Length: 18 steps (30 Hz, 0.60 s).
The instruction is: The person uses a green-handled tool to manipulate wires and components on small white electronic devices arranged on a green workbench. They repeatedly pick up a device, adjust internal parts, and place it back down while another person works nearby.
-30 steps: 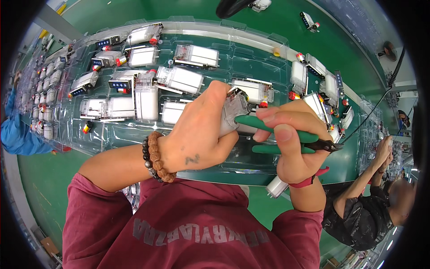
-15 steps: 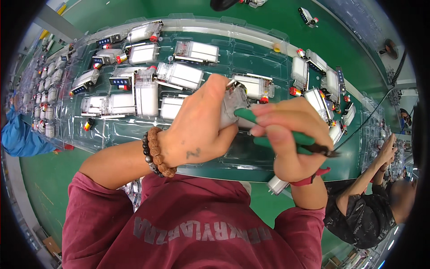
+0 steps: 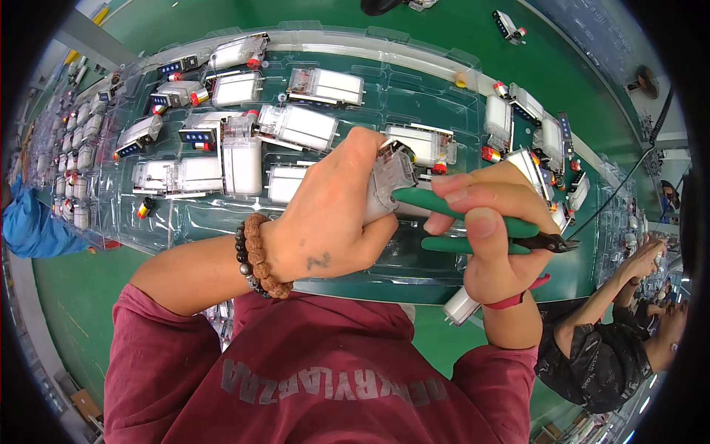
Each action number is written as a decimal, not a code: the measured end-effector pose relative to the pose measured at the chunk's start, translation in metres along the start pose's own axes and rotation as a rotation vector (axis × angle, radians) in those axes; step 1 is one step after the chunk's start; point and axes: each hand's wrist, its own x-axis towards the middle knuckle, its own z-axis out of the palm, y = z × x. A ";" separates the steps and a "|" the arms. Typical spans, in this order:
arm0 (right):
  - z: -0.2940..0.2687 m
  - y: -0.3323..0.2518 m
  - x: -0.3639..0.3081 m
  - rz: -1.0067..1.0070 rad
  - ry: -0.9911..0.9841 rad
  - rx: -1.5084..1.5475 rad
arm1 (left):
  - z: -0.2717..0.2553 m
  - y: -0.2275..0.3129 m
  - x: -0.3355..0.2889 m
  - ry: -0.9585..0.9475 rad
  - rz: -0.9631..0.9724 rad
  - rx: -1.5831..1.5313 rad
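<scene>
My left hand (image 3: 325, 211) is closed around a white module with a clear plastic end (image 3: 390, 172), whose dark inner parts show at the top; my palm hides most of its body. Closed on green-handled nippers (image 3: 451, 200), my right hand (image 3: 499, 229) holds them reversed, dark jaws (image 3: 551, 243) pointing right and handles pointing left. One handle tip lies against or very near the module's clear end. Behind my left hand, a similar white module (image 3: 299, 127) lies in the clear plastic tray (image 3: 166, 222).
Several more modules with circuit boards and red-yellow cylinders fill the tray; others lie at the right, including a white module (image 3: 460, 305) by the table edge. A loose small cylinder (image 3: 146, 207) lies at left. A co-worker (image 3: 592, 333) works at right, near a black cable (image 3: 629, 177).
My right hand and the nippers have shifted slightly right, and the dark jaws show more fully. The module in my left hand has stayed almost in place.
</scene>
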 end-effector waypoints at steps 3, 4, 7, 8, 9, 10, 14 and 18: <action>0.001 0.001 0.001 -0.006 -0.031 -0.052 | -0.001 0.002 -0.001 -0.008 -0.027 0.016; 0.002 -0.002 0.001 0.016 -0.044 -0.077 | 0.000 0.002 -0.001 -0.007 -0.023 0.023; 0.000 -0.003 0.007 -0.042 -0.128 -0.173 | 0.002 0.000 -0.003 -0.009 -0.027 0.040; -0.002 -0.004 0.010 -0.071 -0.163 -0.205 | 0.002 0.000 -0.003 -0.010 -0.031 0.041; -0.003 -0.004 0.012 -0.102 -0.191 -0.236 | 0.002 0.001 -0.002 -0.032 -0.052 0.030; -0.003 -0.006 0.013 -0.121 -0.220 -0.262 | 0.000 0.004 0.000 -0.054 -0.073 0.018; -0.002 -0.007 0.017 -0.246 -0.257 -0.318 | -0.002 0.005 0.002 -0.051 -0.114 -0.002; -0.002 0.002 0.009 -0.169 -0.097 -0.175 | -0.002 0.006 0.004 -0.044 -0.133 -0.001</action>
